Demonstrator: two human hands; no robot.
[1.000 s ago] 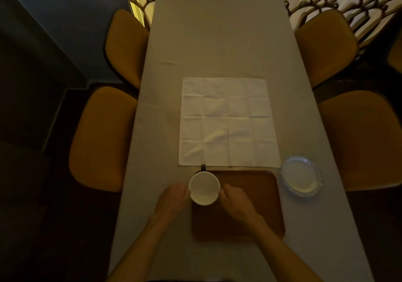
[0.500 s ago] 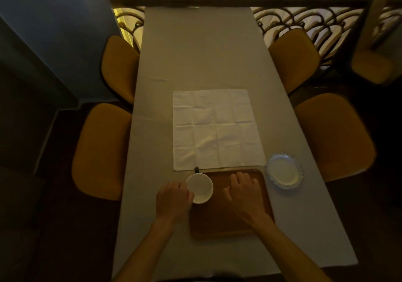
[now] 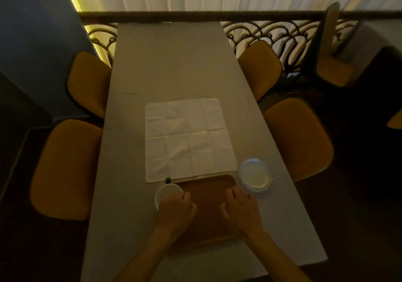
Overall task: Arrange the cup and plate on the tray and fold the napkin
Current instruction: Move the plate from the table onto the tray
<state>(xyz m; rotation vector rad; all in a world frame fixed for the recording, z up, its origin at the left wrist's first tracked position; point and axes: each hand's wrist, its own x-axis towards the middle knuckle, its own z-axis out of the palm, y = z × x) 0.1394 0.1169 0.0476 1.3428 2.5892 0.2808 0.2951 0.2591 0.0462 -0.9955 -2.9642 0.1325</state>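
Two bare hands work at the near end of a long grey desk (image 3: 165,75). Left hand (image 3: 176,211) covers the near side of the white cup (image 3: 166,192), fingers curled against its rim; whether they truly clamp it cannot be told from here. Cup sits at the far-left corner of the brown tray (image 3: 208,186) (a small dark handle pokes out on its far side, touching the napkin edge). Right hand (image 3: 240,212) lies palm-down over the tray's right part, fingers (image 3: 233,192) together and extended, holding nothing. Glass plate (image 3: 255,174) rests on the desk just beside the tray's far-right corner, off the tray. White napkin (image 3: 187,138) lies unfolded and flat, creased in squares, its near edge meeting the tray. Mustard chairs (image 3: 65,168) flank both sides. Light is dim.
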